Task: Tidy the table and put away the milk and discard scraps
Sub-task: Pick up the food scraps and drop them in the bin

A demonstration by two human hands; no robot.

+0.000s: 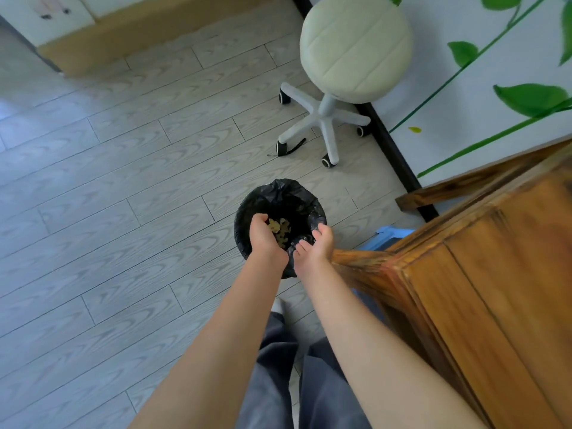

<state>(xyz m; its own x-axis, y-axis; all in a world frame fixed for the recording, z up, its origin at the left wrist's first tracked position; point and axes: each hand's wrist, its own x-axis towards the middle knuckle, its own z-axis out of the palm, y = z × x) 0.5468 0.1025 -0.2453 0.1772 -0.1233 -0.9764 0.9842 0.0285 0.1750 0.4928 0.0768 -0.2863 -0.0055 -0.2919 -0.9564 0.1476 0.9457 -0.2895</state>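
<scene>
The yellowish scraps (280, 230) lie just beyond the left hand's (266, 238) curled fingers (258, 218), over the mouth of the bin (247, 212) lined with a black bag. The fingers are cupped around nothing. The right hand (315, 247) is beside them, its fingers (322, 233) spread and released. To the right stands the wooden bench (483, 289); farther off, a white stool (356, 48).

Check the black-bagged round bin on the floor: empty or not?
Not empty: the black-bagged round bin holds yellowish scraps, visible between the left hand and right hand.
</scene>
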